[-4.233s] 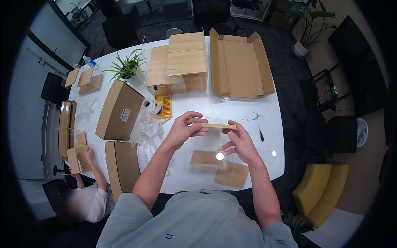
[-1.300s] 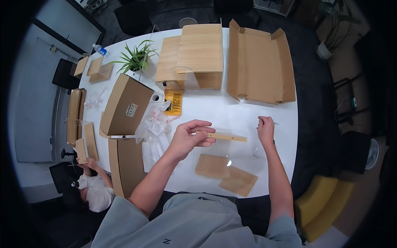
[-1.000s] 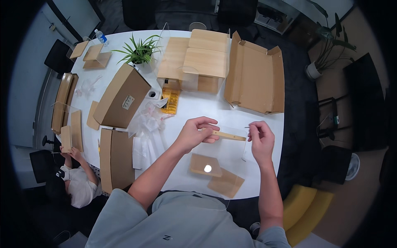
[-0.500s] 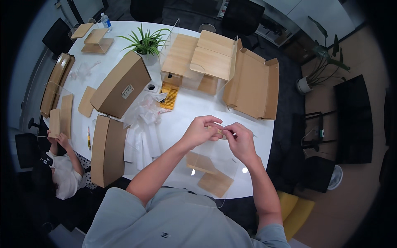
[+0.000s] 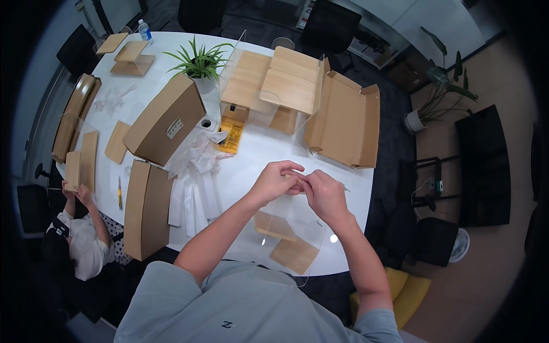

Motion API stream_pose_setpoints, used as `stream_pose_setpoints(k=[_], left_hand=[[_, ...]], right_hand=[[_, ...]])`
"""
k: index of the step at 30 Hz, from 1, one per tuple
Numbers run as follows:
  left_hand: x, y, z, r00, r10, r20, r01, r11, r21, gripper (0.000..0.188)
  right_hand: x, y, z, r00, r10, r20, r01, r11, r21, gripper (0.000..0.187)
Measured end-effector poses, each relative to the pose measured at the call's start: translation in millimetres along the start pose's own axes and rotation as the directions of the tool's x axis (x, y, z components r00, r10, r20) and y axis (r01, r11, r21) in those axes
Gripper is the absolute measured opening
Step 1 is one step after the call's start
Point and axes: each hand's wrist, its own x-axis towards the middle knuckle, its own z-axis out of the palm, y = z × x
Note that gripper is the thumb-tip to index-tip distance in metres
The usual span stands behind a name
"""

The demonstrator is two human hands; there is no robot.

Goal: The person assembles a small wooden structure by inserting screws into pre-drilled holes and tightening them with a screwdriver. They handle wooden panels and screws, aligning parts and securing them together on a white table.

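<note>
My left hand (image 5: 277, 183) and my right hand (image 5: 327, 196) meet above the white table, fingertips pressed together. Both are closed around something small and pale, mostly hidden by the fingers, so I cannot make out its kind. A thin grey tip (image 5: 346, 188) shows just beyond my right knuckles; whether it is held or lies on the table, I cannot tell. Below my hands, close to my body, stands a clear acrylic stand with an upper wooden board (image 5: 274, 224) and a lower wooden board (image 5: 294, 255).
Cardboard boxes (image 5: 164, 121) and crumpled plastic wrap (image 5: 203, 151) lie to the left. A yellow tool case (image 5: 231, 135), a potted plant (image 5: 201, 63), wooden-and-acrylic stands (image 5: 290, 86) and an open carton (image 5: 343, 121) are farther back. At far left a co-worker (image 5: 88, 243) holds a wooden board.
My right fingers have moved in against the left ones, and the small pale thing between them is now more hidden. The view has shifted slightly. The co-worker still holds the board.
</note>
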Motion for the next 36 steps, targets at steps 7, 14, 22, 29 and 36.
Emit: stream_pose_setpoints(k=[7,14,22,29,36], left_hand=[[-2.2,3.9,0.7,1.000,-0.013,-0.003,0.013,1.000,0.006,0.032],[-1.1,0.6,-0.2,1.000,-0.008,0.002,0.008,1.000,0.010,0.031],[2.7,6.2,6.7,0.999,-0.041,-0.017,0.042,0.998,0.043,0.032],[5.9,12.2,7.6,0.996,-0.073,-0.057,0.080,0.990,0.120,0.031],[5.3,15.7,7.0,0.987,-0.123,-0.099,0.133,0.986,0.098,0.030]], right_hand=[[-4.5,3.0,7.1,0.994,-0.063,-0.084,0.051,0.989,-0.140,0.020],[-5.6,7.7,-5.0,0.997,-0.043,-0.066,0.040,0.998,-0.047,0.018],[-139.1,194.2,17.1,0.550,0.833,-0.054,-0.831,0.553,0.065,0.034],[-252.0,221.2,105.8,0.233,0.942,0.242,-0.906,0.300,-0.299,0.040],[-252.3,237.0,148.6,0.182,0.972,0.151,-0.928,0.220,-0.300,0.043]])
